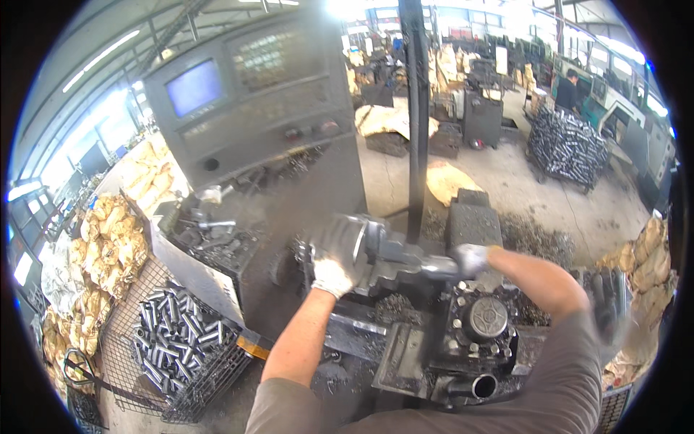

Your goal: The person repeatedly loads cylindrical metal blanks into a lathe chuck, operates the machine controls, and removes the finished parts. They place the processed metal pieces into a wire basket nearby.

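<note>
My left hand [334, 276], in a white work glove, reaches up to the lathe chuck [338, 237], which looks smeared by motion. Its fingers are blurred against the chuck, so their grip cannot be told. My right hand [471, 260], also gloved, is closed at the right end of a shiny metal cylinder [439, 267]. Between the hands sits a dark tool block [396, 254] on the machine. Just below my right hand is a greasy carriage housing with a round cap [489, 317]. An open pipe end [483, 385] sticks out beneath it.
At the lower left a wire basket [206, 383] holds many short metal tubes [181, 334]. Behind the chuck rises a grey control cabinet [253, 101] with a lit screen. A dark post [416, 116] stands beyond. Sacks [105, 246] line the left; another person [567, 90] is far right.
</note>
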Tool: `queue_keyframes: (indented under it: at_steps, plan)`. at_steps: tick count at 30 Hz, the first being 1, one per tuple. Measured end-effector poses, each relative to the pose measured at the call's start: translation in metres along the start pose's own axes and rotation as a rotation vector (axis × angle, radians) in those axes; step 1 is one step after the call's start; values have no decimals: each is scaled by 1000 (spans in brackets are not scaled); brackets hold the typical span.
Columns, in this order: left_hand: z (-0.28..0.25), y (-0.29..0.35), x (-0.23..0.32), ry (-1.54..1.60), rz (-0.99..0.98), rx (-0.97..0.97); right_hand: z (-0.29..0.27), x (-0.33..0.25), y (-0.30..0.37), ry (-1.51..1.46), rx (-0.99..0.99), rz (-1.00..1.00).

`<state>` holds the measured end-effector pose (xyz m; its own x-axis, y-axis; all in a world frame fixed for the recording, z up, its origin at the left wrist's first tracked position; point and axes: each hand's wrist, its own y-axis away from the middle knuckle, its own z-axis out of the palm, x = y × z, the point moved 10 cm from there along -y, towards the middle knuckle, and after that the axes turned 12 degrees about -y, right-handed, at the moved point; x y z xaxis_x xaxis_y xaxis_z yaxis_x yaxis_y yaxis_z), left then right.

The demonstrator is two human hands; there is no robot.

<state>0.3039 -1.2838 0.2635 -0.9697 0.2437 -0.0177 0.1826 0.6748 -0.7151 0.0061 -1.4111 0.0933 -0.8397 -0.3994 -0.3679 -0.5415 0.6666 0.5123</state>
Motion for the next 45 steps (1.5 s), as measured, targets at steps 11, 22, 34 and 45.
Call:
queue_keyframes:
  at_steps: [11,22,34,45]
  plan:
    - [-18,12,-5,271,11,-122,-73,-131,295,-347,1195,103]
    - [33,280,141,1567,-1244,-1087,257,-221,209,-1920,180,111]
    - [30,315,142,2058,-1220,-905,381,-131,373,-1286,298,475]
    - [18,321,121,1842,-1287,-1069,485,66,616,-1362,1498,1192]
